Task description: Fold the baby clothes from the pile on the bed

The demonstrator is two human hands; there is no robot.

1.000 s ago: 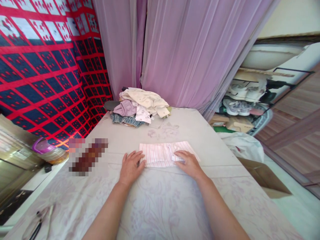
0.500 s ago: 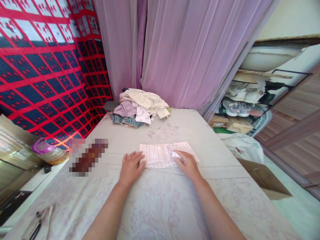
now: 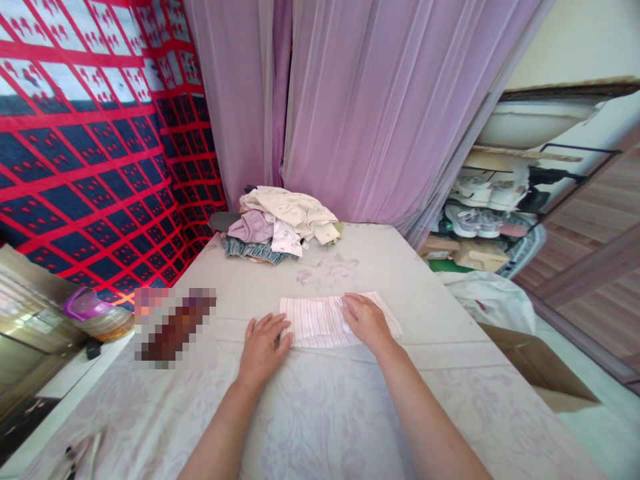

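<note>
A folded garment [image 3: 315,321] with pink and white stripes lies on the pale, flower-patterned table cover [image 3: 320,393]. At its left end rests my left hand [image 3: 263,347], palm down, with the fingers spread and the tips just at the garment's edge. My right hand [image 3: 367,321] lies over the garment's right half, fingers extended and pressing on the cloth. A small whitish patch of fabric shows beside those fingertips. What lies beneath the right palm is hidden.
A heap of clothes [image 3: 280,223] sits at the far edge before a purple curtain [image 3: 350,120]. A blurred-out patch [image 3: 175,327] lies to the left, with glasses [image 3: 75,453] at the near left corner. On the right stand a shoe rack [image 3: 480,217] and an open cardboard box [image 3: 540,367].
My right hand has let go of the bit of fabric it was pinching and now lies flatter on the garment. The left hand stays in place. The view has tilted slightly upward.
</note>
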